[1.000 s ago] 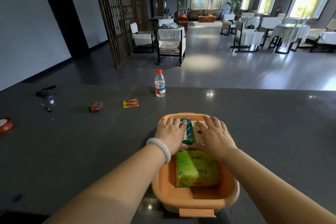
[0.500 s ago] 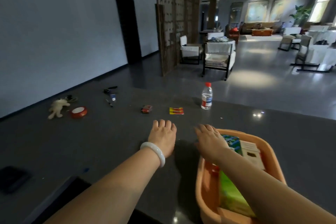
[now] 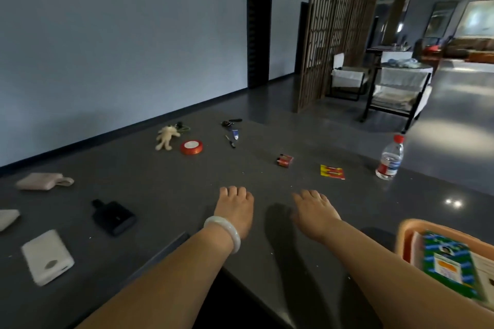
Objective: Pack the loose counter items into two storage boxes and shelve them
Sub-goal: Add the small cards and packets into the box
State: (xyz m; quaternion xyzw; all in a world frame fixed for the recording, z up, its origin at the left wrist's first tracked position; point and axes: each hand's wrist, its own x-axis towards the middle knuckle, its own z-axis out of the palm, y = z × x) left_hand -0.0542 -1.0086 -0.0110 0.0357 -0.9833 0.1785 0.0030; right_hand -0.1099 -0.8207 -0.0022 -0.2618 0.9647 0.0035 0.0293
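The orange storage box [image 3: 400, 239] sits on the counter [image 3: 165, 195] at lower right, with a green packet [image 3: 445, 262] inside it. It is just right of the right forearm. The left hand [image 3: 235, 208] and right hand [image 3: 314, 215] reach out ahead of it, fingers loosely bent, holding nothing. A battery pack [image 3: 285, 160] lies beyond.

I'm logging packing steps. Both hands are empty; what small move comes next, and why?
Probably the right hand reaches forward for the yellow-red packet: it lies loose nearest that hand, and the orange box sits right beside that arm.
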